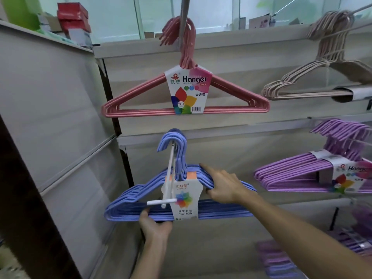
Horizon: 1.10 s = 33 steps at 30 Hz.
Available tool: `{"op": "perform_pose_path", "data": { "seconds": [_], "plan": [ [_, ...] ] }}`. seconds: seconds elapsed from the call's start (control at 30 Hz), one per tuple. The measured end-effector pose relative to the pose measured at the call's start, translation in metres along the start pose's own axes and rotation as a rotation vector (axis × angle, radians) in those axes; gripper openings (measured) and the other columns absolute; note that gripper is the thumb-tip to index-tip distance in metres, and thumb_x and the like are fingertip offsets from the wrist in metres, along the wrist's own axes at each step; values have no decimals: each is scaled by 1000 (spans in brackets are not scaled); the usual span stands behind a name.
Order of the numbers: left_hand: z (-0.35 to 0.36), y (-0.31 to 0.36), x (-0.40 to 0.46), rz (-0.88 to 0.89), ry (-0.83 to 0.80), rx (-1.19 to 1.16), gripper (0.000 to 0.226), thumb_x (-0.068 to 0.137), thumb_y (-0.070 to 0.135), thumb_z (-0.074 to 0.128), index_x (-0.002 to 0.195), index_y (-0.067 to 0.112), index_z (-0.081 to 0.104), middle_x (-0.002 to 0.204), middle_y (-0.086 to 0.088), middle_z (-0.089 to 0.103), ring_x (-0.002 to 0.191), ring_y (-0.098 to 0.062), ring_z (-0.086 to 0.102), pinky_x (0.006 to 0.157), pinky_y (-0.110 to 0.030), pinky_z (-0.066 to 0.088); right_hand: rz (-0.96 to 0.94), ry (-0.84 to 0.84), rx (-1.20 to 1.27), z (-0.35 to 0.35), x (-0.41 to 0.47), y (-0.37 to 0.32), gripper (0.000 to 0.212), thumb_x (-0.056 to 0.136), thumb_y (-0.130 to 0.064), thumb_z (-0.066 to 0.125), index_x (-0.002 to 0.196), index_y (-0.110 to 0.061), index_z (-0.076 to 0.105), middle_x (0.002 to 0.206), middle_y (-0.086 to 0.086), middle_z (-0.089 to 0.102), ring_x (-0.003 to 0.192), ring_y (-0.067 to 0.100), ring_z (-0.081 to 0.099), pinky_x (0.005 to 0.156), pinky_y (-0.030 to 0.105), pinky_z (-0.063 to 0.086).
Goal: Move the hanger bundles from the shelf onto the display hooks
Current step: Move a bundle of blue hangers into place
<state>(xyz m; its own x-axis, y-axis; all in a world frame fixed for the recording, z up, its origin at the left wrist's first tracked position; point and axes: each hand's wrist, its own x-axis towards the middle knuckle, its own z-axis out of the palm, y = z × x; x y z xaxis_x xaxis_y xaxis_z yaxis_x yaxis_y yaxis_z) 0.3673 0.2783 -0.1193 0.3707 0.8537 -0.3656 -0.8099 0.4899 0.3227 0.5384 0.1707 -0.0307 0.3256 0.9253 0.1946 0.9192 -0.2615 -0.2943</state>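
On the white display hook (168, 174), left hand (154, 223) grips the blue hanger bundle's (128, 200) bottom bars; right hand (222, 186) curls round its shoulder, steadying it level.

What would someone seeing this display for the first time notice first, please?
Most likely the blue hanger bundle at lower centre, its hooks over a white display hook, with the left hand gripping its bottom bars and the right hand on its right shoulder. Directly above hangs the pink hanger bundle with a bright "Hanger" label. Purple hanger bundles and beige hanger bundles hang at the right edge.
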Motion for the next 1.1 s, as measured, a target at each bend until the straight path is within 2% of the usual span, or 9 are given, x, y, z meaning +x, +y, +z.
{"op": "perform_pose_path", "data": {
  "seconds": [0.23, 0.33, 0.4, 0.53, 0.63, 0.73, 0.83, 0.97, 1.1],
  "plan": [
    [-8, 6, 18, 23, -15, 31, 17, 95, 22, 48, 96, 15, 64, 84, -11, 72, 90, -30, 62, 78, -49, 50, -26, -41, -4, 14, 6, 2, 92, 80, -26, 59, 157, -28, 8, 155, 2, 38, 127, 33, 49, 94, 42, 45],
    [-9, 6, 24, 11, -16, 30, 22, 98, 29, 47, 101, 17, 64, 102, -12, 67, 96, -30, 62, 100, -52, 45, -25, -30, 17, 17, 8, 3, 92, 80, -25, 60, 157, -27, 9, 155, 3, 37, 129, 31, 47, 98, 40, 43],
    [-12, 6, 27, 10, -21, 37, 23, 98, 31, 47, 107, 17, 64, 109, -13, 66, 100, -31, 62, 104, -53, 43, -23, -35, 37, 18, 9, 3, 93, 80, -24, 61, 157, -26, 9, 155, 4, 37, 132, 31, 45, 103, 39, 42],
    [-13, 8, 25, -13, -2, 78, 34, 96, 31, 53, 126, 17, 60, 118, -14, 65, 104, -31, 62, 87, -49, 51, -35, -51, 46, 17, 11, 6, 95, 82, -28, 65, 158, -22, 8, 158, 6, 30, 139, 29, 35, 111, 42, 36],
    [-13, 9, 12, -53, 27, 193, 18, 95, 29, 59, 105, 15, 62, 102, -14, 65, 90, -28, 62, 68, -43, 49, -70, -55, -7, 13, 11, 10, 98, 82, -35, 68, 158, -23, 7, 160, 2, 25, 141, 27, 31, 113, 44, 33],
    [-20, 11, -2, -83, 34, 272, 16, 93, 29, 62, 101, 15, 59, 107, -13, 60, 93, -28, 60, 80, -45, 50, -122, -61, 16, 4, 0, 15, 94, 82, -39, 67, 157, -29, 12, 160, -5, 21, 143, 21, 26, 116, 45, 30],
    [-29, 8, -24, -141, 43, 327, 22, 93, 34, 62, 100, 14, 56, 105, -11, 59, 93, -28, 59, 93, -45, 46, -168, 42, 172, -9, -22, 20, 80, 85, -32, 66, 154, -27, 27, 157, -4, 31, 142, 16, 30, 117, 37, 29],
    [-34, -11, -59, -225, 38, 452, 22, 96, 34, 57, 93, 13, 61, 89, -7, 60, 81, -25, 59, 73, -39, 46, -173, 244, 303, -27, -57, 24, 62, 88, -22, 65, 147, -22, 44, 144, -3, 48, 128, 11, 47, 107, 28, 38],
    [-23, -35, -91, -243, -6, 505, 20, 96, 28, 54, 81, 16, 60, 72, -4, 60, 74, -24, 56, 68, -37, 43, -192, 373, 344, -47, -90, 29, 54, 87, -17, 66, 139, -18, 53, 131, -7, 56, 111, 2, 53, 91, 7, 35]
  ]
}}
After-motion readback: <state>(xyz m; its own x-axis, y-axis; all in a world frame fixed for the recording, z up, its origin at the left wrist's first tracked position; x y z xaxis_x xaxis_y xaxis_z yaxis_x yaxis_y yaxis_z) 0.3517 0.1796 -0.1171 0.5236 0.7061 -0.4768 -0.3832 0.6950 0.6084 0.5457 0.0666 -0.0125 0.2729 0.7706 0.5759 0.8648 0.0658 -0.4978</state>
